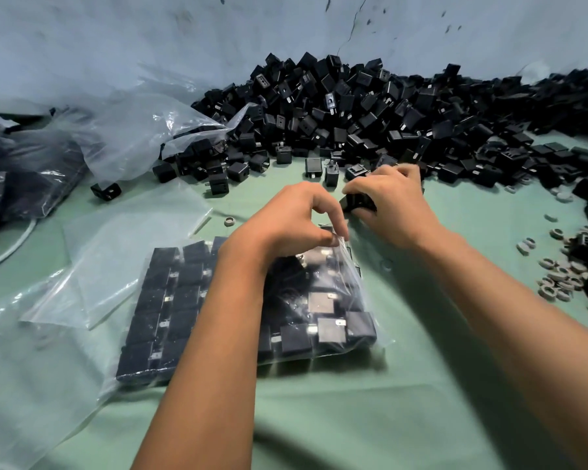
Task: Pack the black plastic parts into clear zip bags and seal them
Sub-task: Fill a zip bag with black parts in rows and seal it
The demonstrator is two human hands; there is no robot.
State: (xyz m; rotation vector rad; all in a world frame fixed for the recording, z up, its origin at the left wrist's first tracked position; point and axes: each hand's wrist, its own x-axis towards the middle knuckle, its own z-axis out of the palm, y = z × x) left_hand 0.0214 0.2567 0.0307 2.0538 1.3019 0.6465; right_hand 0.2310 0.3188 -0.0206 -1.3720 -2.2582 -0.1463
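Worked over a pale green table cloth point(319, 418) set against a light blue wall point(116, 35). Left hand point(286, 218) pinched the open mouth edge of a clear zip bag point(323, 300) between thumb and fingertips, lifting the film just above the contents; remaining fingers curled loosely. Right hand point(392, 205) gripped a small black plastic box-shaped part point(355, 202), fingers curled round it, held just beside the bag's mouth and close to the left hand's fingertips. Clear zip bag lay flat on the cloth at centre, under the left forearm, already filled with rows of black square parts packed side by side, some with small metal tabs showing. Whether the held part touched the bag's rim could not be told.

Heaped along the wall behind the hands: a large loose pile of black plastic parts point(370, 106), spilling forward onto the cloth, with a few strays standing near the right hand. Left of the filled bag, flat empty clear zip bags point(123, 252) lay overlapping. Further left, a crumpled large clear plastic sack point(133, 130) and dark filled bags point(21, 178) at the table's edge. At far right, scattered small grey rings point(557, 279); one more grey ring point(230, 221) lay alone near the left hand.
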